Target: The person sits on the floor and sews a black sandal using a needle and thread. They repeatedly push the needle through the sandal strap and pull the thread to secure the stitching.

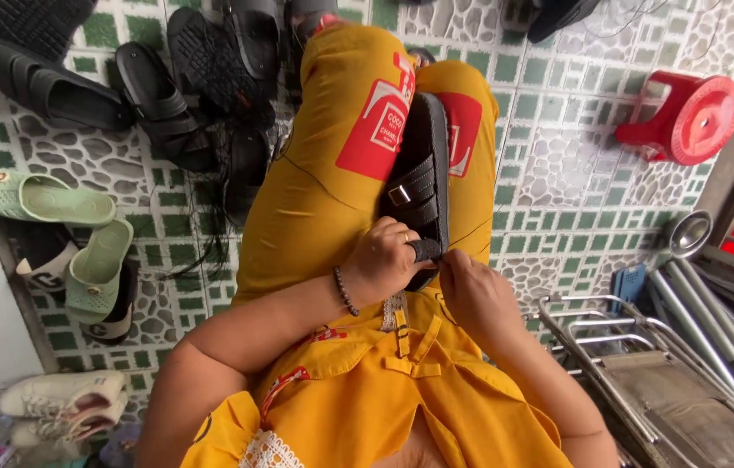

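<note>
Green-and-white patterned floor tiles (558, 173), some printed like cobbles, are carrying everything in this room, and the person in yellow clothing is sitting over them with a black sandal (423, 186) lying lengthwise on the lap, between the two yellow trouser legs (332, 173). Left hand (384, 260), wearing a bead bracelet and a ring, is closing around the near end of the sandal, fingers curled onto its edge; right hand (475, 295) is pinching the same end from the other side, fingertips together on the strap or rim there, though exactly what they are pinching is too small to tell. Judged from its look, the sandal is light, with a thick moulded sole that is probably stiff along its length yet slightly springy, matt rather than slippery, and not fragile; the buckled straps (410, 191) are likely the softer, bendable part, so the sole edge near the heel is offering the firmest hold. Along the far edge of the floor, several more black sandals (159, 104) are lying in a loose row with dark cords among them; toward one side edge a pair of pale green slippers (64, 225) is resting beside white sneakers (59, 399). A red plastic stool (688, 117) is lying tipped on the opposite side, near folded metal framing (644, 373) and a metal ladle (688, 232).
</note>
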